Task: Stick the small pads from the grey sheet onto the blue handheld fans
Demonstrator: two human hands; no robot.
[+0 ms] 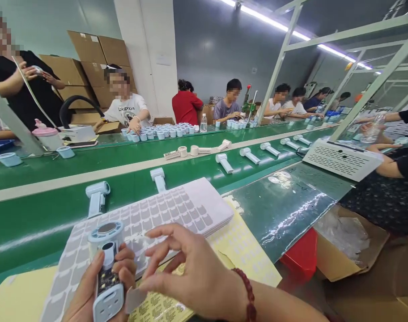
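Note:
My left hand [83, 290] is wrapped round a light blue handheld fan body [110, 302], tilted towards me. A black circuit board with small yellow parts shows in its handle, and a round metallic disc sits in its head. Close on its right, my right hand [200, 268] has a grey sticker [135, 299] at the thumb tip, its upper fingers spread. The sticker is apart from the circuit board and near the handle's lower end. Beneath both hands lies a stack of white sheets [210, 217] with rows of grey stickers.
Light blue fan bodies [98, 199] lie spaced along the green conveyor belt [39, 228]. Yellow backing sheets [247, 246] lie under the stack. A white perforated box [341, 156] stands at right, above an open carton [351, 241]. Co-workers sit across the belt behind blue cups [162, 134].

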